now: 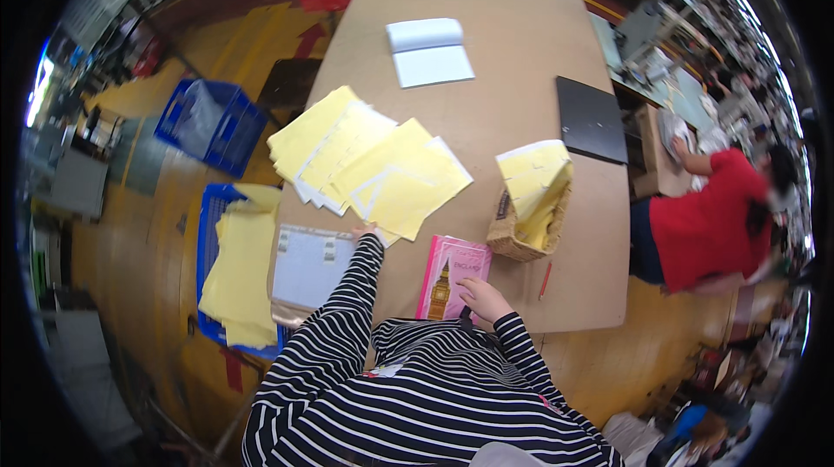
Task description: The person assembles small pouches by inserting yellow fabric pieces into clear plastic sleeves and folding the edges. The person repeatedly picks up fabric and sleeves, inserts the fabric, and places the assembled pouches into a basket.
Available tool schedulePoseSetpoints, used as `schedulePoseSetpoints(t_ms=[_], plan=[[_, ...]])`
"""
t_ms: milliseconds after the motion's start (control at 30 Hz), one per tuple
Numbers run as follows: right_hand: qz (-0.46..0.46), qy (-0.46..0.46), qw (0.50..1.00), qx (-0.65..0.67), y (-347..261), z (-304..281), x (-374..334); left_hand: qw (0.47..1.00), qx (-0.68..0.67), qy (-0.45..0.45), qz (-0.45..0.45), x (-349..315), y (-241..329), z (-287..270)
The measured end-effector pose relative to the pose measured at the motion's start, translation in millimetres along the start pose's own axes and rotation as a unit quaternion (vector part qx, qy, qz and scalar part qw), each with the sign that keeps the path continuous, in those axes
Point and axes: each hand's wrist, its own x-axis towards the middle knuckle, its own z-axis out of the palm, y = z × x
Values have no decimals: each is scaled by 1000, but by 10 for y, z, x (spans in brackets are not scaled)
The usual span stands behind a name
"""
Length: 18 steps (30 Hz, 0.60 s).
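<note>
My left hand [368,231] is at the lower edge of the spread yellow sheets [408,173], beside a pale sheet in a clear sleeve [311,265]. Its fingers look apart; whether they touch the paper is hard to see. On a pink notebook [445,274] with a tower on its cover rests my right hand [484,298], fingers stretched out over the cover's right side. The notebook lies at the table's near edge, against my striped top.
Right of the notebook stand a woven basket [524,237] of yellow paper and a red pencil [546,280]. Farther off lie an open notepad [432,63] and a black panel [592,119]. Blue crates [211,130] stand left; a person in red [708,224] works at right.
</note>
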Motion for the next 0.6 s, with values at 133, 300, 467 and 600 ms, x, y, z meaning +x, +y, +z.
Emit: schedulePoseSetpoints(t_ms=[133,300,467,600], plan=[[22,41,999,-7,163,-4,-93,997,-10,-73,33,120,267,113],[68,52,995,-42,282,46,-172,955,236,-15,179,51,672,120],[85,55,994,-34,328,151,-221,768,446,-55,456,112,1013,144],[107,45,993,-15,350,215,-244,752,524,-51,397,-32,1161,228]])
